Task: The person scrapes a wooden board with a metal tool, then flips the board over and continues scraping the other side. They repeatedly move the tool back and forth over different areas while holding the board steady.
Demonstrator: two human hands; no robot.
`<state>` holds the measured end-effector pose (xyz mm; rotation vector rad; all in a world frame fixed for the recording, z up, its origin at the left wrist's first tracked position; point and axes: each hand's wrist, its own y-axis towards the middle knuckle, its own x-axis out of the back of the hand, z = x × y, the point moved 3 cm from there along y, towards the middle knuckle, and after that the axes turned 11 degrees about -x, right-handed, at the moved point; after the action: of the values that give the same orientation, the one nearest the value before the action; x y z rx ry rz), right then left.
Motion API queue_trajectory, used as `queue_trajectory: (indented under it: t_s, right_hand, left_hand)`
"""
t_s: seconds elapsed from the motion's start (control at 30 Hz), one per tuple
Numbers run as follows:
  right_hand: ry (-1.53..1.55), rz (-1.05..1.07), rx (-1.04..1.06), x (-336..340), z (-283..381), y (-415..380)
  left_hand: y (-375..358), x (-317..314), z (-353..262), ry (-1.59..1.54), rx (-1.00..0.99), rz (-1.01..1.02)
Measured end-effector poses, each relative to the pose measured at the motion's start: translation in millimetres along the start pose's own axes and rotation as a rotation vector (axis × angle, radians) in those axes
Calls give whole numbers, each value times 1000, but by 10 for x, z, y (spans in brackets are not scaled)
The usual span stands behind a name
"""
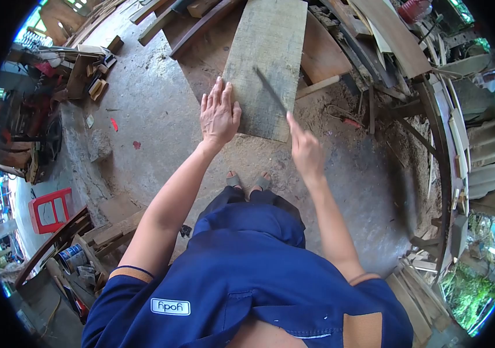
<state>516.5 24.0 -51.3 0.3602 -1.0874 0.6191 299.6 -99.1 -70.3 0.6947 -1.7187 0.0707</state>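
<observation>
A long, weathered wooden board [267, 37] extends away from me, its near end just ahead of my feet. My left hand [219, 115] lies against the board's left edge, palm down, with fingers stretched out and nothing grasped. Closed around the near end of a long, thin, dark tool [270, 90] is my right hand [306, 149], by the board's right edge. The tool slants up and left over the board's face, narrow like a rod or a blade seen edge-on. Its handle end is hidden in my fist.
Timber pieces [201, 29] lie around the board's far end. Stacked planks [392, 35] and a curved dark frame [441, 145] border the right side. At left stand a red plastic stool [51, 210] and a paint can [72, 256]. Sawdust covers parts of the concrete floor [149, 145].
</observation>
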Motion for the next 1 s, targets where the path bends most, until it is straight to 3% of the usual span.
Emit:
queue_trajectory:
  t_s: [0.13,0.3,0.4,0.5,0.6,0.8,1.0]
  right_hand:
    - [8,-256,51,-46,42,427]
    - [43,-48,20,-59,8,-527]
    - [55,-124,66,-66,-3,-397]
    - [78,-105,-58,-49,23,261]
    - [91,-189,-51,-49,22,360]
    - [-3,-75,-5,-23,0,-560]
    - [-8,-290,-21,-98,-5,400]
  left_hand:
    - [-4,-5,-7,-20,-6,-25]
    - [-3,-12,-1,-1,19,-2]
    - [12,-7,5,-16,18,-6]
    - [-7,-31,10,-23,-9,-21]
    - [21,-15,1,-26,-1,-39]
    - [-11,-49,42,-12,5,-37]
    - [10,-46,27,-13,-15,-34]
